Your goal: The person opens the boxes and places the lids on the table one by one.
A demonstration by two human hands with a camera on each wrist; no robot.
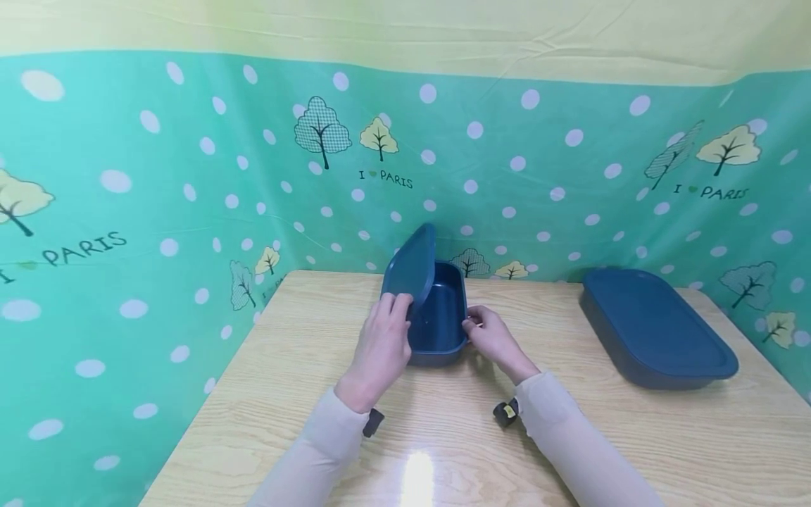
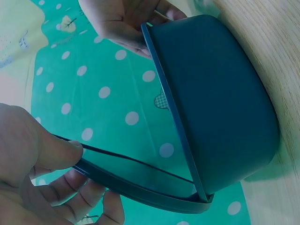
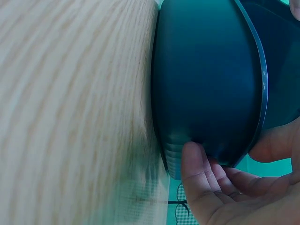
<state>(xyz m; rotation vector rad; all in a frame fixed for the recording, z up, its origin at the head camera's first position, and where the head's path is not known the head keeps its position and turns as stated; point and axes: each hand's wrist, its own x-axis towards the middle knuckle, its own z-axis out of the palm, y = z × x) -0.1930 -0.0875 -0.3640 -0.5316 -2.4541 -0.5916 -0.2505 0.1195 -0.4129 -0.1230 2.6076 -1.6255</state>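
A dark blue rectangular food container stands uncovered on the table, its inside bare. My left hand pinches the near edge of its lid, thumb on one face and fingers on the other. The lid is tilted up steeply over the container's left side. In the left wrist view, the lid's far end meets the container rim. My right hand grips the container's right wall; in the right wrist view its thumb is at the rim and the fingers lie against the outer wall.
A larger blue container with its lid on stands at the right of the wooden table. A green dotted cloth hangs directly behind the table and along its left side. A black wrist camera sits under the right sleeve.
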